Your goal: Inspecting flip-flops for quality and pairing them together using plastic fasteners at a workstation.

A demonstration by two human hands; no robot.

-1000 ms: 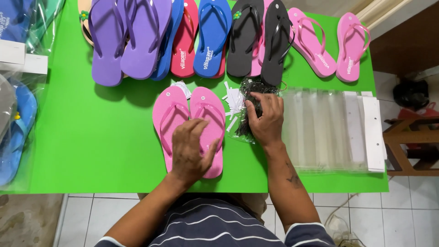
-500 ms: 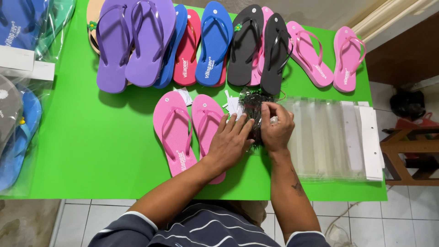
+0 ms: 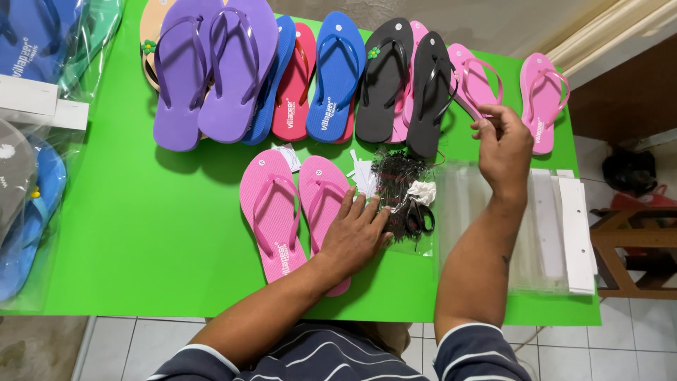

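1. Head view, hands: the left hand point(image 3: 356, 236) lies flat, fingers spread, across the inner pink flip-flop point(image 3: 326, 212) and the edge of a clear bag of small black fasteners point(image 3: 398, 190). Nothing is pinched in it; it only presses down.
2. Head view, right side: the right hand point(image 3: 504, 144) is raised above the counter point(image 3: 141, 240), thumb and fingertips pressed together as if on something very thin. Whatever sits in that grip is too small to make out.
3. Head view, the pair: the outer pink flip-flop point(image 3: 271, 212) lies just beside its partner, soles down, straps up, toes pointing away from the person. Scissors point(image 3: 416, 219) rest on the fastener bag, and white paper tags point(image 3: 363, 175) lie near the toe of the inner sandal.
4. Head view, surroundings: a stack of clear plastic sleeves point(image 3: 493, 212) with white header strips point(image 3: 571, 233) lies to the right, under the right forearm. A row of purple, blue, red, black and pink flip-flops point(image 3: 338, 77) lines the far edge. Bagged sandals point(image 3: 28, 212) sit at the left.
5. Doing it well, as a judgement: the flat left palm should hold the pair aligned and steady, while the right keeps its pinch light, so a thin fastener neither bends nor slips. Bringing it down close to the straps, clear of the scissors, would help.
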